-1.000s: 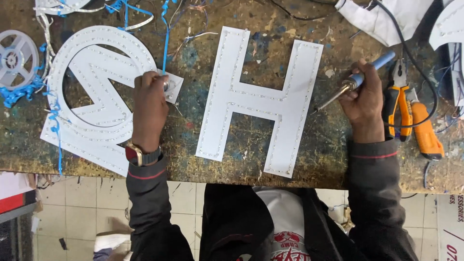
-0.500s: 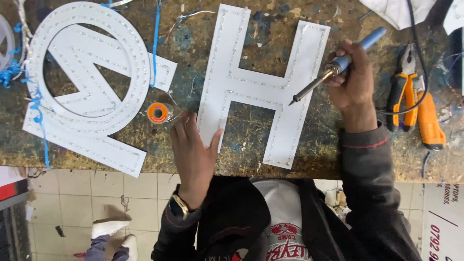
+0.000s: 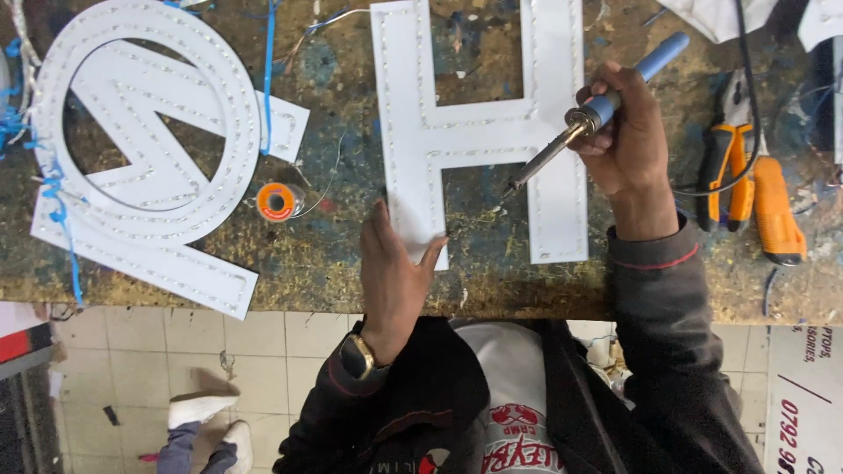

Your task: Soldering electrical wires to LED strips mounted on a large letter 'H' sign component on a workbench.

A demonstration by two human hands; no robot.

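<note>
A white H-shaped panel [image 3: 479, 132], edged with rows of small dots, lies on the stained workbench [image 3: 342, 254]. My left hand [image 3: 392, 272] rests flat with fingers apart on the near end of the H's left leg. My right hand [image 3: 625, 140] grips a blue-handled soldering iron [image 3: 590, 114], its metal tip pointing down-left toward the gap between the H's legs. A small orange spool of solder wire [image 3: 277, 202] sits on the bench to the left of the H.
A white round panel with a slanted letter shape [image 3: 140, 149] lies at the left, with blue wires [image 3: 53, 189] beside it. Orange-handled pliers [image 3: 746, 189] lie at the right. Below the bench edge is tiled floor with someone's white shoes [image 3: 206, 421].
My left hand left the round panel, came near and now lies on the H's left leg. The orange spool came into sight. The view drew closer to the bench.
</note>
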